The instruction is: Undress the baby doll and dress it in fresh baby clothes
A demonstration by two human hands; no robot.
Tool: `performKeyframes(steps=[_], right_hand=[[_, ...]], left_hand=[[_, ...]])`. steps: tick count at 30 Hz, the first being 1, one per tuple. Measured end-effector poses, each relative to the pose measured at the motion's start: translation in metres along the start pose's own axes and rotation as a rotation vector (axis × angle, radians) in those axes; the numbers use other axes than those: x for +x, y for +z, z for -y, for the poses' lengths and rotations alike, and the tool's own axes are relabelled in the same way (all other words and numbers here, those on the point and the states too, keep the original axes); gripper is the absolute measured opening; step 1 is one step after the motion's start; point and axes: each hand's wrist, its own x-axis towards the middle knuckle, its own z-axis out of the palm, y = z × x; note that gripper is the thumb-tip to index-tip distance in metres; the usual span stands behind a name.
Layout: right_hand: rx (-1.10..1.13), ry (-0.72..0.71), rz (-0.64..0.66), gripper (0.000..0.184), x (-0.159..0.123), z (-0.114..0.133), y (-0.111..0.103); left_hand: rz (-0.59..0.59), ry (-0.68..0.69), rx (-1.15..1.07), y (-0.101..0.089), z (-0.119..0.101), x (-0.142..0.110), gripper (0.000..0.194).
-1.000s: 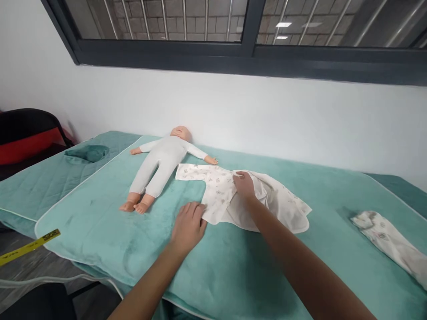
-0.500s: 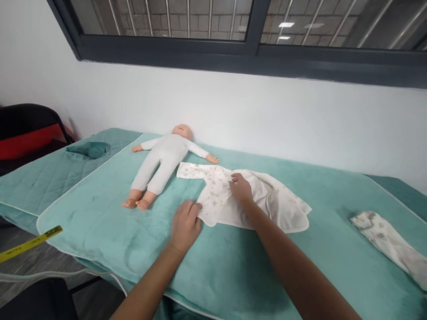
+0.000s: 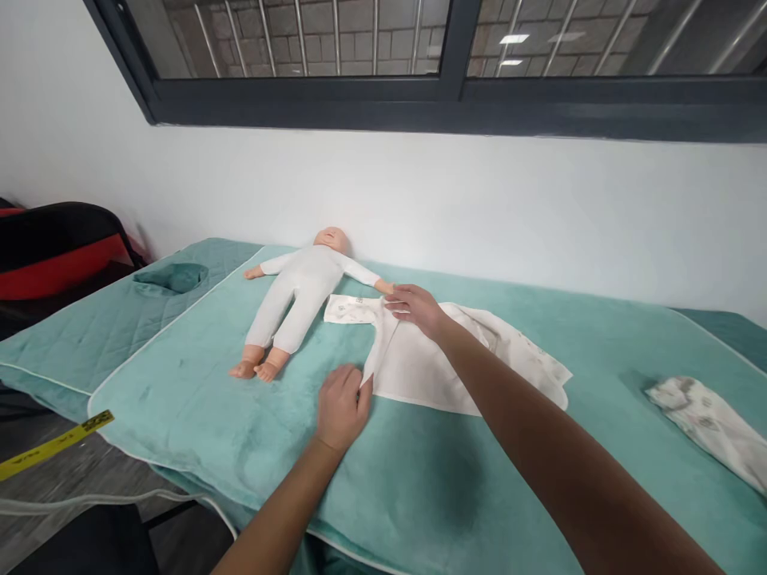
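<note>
A white baby shirt (image 3: 419,371) with a small print lies spread on the green padded cover, one sleeve stretched to the left. My left hand (image 3: 343,409) pinches its lower left edge between thumb and fingers. Over the neck area, my right hand (image 3: 416,310) rests with fingers stretched out across the cloth, close to the doll's hand. The baby doll (image 3: 305,275) lies on its back to the left of the shirt, arms spread, its body white and its head, hands and feet skin-toned. My right forearm hides part of the shirt.
Another folded printed cloth (image 3: 713,427) lies at the right. A quilted green pad (image 3: 89,327) with a small pillow (image 3: 172,277) is at the left. White wall and window stand behind. A yellow tape strip (image 3: 53,447) and a pale cable (image 3: 120,499) are at the lower left.
My right hand has moved up and left to the shirt's neck area, its fingers now stretched. Plain white cloth now shows where the printed left front was. My left hand keeps the edge.
</note>
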Motion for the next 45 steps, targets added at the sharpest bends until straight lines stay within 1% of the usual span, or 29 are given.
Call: performKeyframes(steps=[2,4,6,8,10,13,15,18,20,21,24,26,29,31,33,35,38,41,45], right_hand=[[-0.023,-0.046,0.029,0.031,-0.003,0.001,0.006],[-0.096,-0.08,0.001,0.026,-0.012,-0.006,0.003],[-0.196,-0.111,-0.063,0.021,-0.027,-0.018,-0.011],[-0.3,-0.139,-0.135,0.019,-0.047,-0.029,-0.033],[-0.392,-0.153,-0.198,0.022,-0.072,-0.038,-0.06],[-0.533,-0.18,-0.266,0.026,-0.118,-0.05,-0.102],[-0.816,-0.305,-0.237,0.029,-0.151,-0.059,-0.124],[-1.112,-0.468,-0.099,0.03,-0.197,-0.073,-0.145],[-1.228,-0.521,-0.054,0.034,-0.219,-0.079,-0.15],[-1.264,-0.533,-0.049,0.038,-0.227,-0.081,-0.151],[-1.303,-0.562,-0.046,0.048,-0.232,-0.082,-0.146],[-1.307,-0.588,-0.058,0.043,-0.225,-0.08,-0.139],[-1.345,-0.561,-0.092,0.026,-0.212,-0.075,-0.131],[-1.37,-0.52,-0.089,0.02,-0.208,-0.071,-0.13],[-1.351,-0.515,-0.055,0.019,-0.209,-0.069,-0.132],[-1.291,-0.539,-0.021,0.023,-0.216,-0.069,-0.136],[-1.192,-0.545,-0.046,0.031,-0.227,-0.075,-0.141],[-1.168,-0.513,-0.102,0.028,-0.231,-0.08,-0.141],[-1.236,-0.489,-0.112,0.022,-0.222,-0.078,-0.135]], left_hand=[[-0.074,-0.076,-0.051,0.001,0.001,0.0,0.018],[-0.171,-0.139,-0.072,0.001,0.002,0.0,0.004],[-0.241,-0.145,-0.041,0.001,0.002,0.0,0.015],[-0.255,-0.07,0.005,0.0,0.001,-0.001,0.026],[-0.229,0.034,0.029,-0.001,-0.001,-0.002,0.034],[-0.183,0.152,0.047,-0.005,-0.003,-0.002,0.039],[-0.135,0.23,0.039,-0.007,-0.005,-0.002,0.038],[0.018,0.404,-0.025,-0.009,-0.009,0.0,0.035],[0.15,0.49,-0.064,-0.01,-0.012,0.001,0.033],[0.215,0.503,-0.071,-0.01,-0.014,0.001,0.033],[0.358,0.462,-0.066,-0.009,-0.019,0.004,0.041],[0.398,0.42,-0.058,-0.008,-0.021,0.005,0.04],[0.385,0.355,-0.048,-0.005,-0.021,0.004,0.027],[0.363,0.323,-0.043,-0.003,-0.021,0.003,0.024],[0.344,0.292,-0.049,-0.002,-0.02,0.001,0.026],[0.345,0.267,-0.076,-0.002,-0.02,0.0,0.035],[0.36,0.227,-0.12,-0.003,-0.02,0.0,0.044],[0.359,0.198,-0.128,-0.002,-0.02,0.001,0.045],[0.334,0.202,-0.117,0.001,-0.017,0.0,0.041]])
